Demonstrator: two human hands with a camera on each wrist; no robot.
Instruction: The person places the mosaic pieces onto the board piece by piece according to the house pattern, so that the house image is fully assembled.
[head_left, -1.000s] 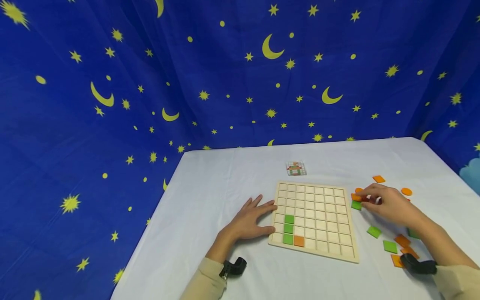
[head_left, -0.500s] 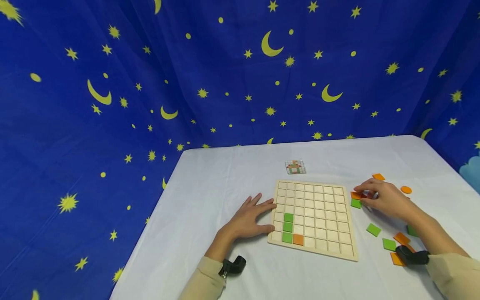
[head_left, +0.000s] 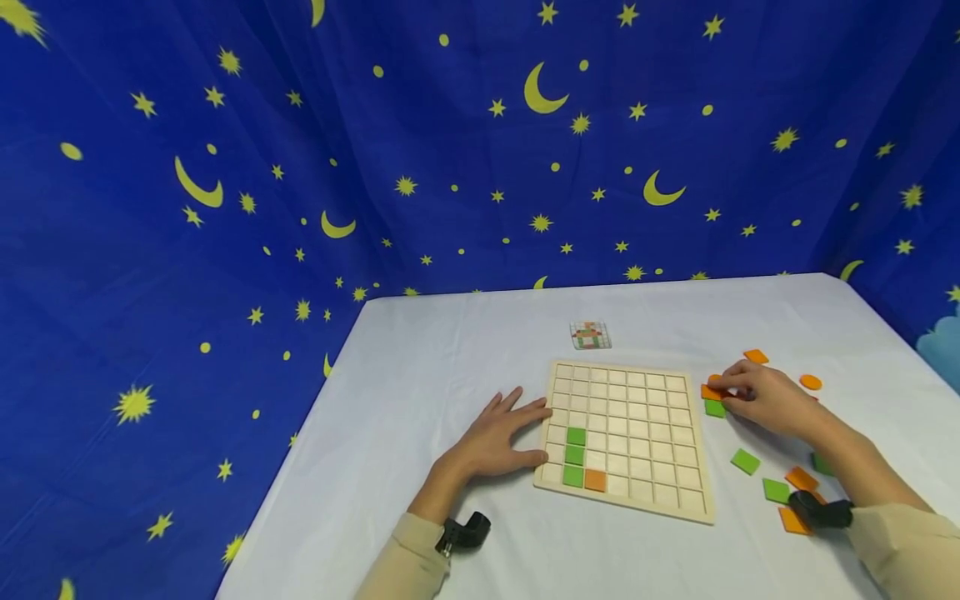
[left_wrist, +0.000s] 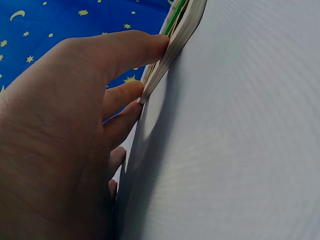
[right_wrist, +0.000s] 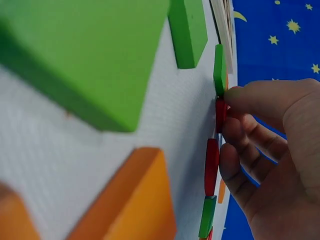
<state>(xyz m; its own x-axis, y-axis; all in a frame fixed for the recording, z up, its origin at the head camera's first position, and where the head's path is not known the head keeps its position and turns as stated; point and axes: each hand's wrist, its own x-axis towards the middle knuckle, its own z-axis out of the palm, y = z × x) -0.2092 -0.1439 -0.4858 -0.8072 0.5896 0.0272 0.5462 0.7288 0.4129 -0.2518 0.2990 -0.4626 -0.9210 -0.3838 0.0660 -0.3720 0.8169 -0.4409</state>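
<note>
My left hand (head_left: 491,442) lies with outstretched fingers and thumb against the left edge of a wooden grid board (head_left: 637,417). Green squares (head_left: 574,456) and one orange square (head_left: 595,481) sit in its lower left cells. To the right of the board, the bent fingers of my right hand (head_left: 772,402) are among loose tiles. In the right wrist view, its thumb touches a red tile (right_wrist: 221,116), next to a green tile (right_wrist: 219,70). An orange tile (head_left: 709,392) is under the index fingertip. Whether any tile is gripped is hidden.
Behind the board lies a small pattern card (head_left: 590,335). More green tiles (head_left: 746,462), orange tiles (head_left: 795,521) and an orange disc (head_left: 811,382) lie scattered on the white tablecloth (head_left: 420,358) at right. A blue star-patterned curtain (head_left: 480,150) surrounds the table.
My right hand has shifted slightly but stays over the same tiles. The green tile beside its thumb has moved a little. The left hand keeps its place on the board.
</note>
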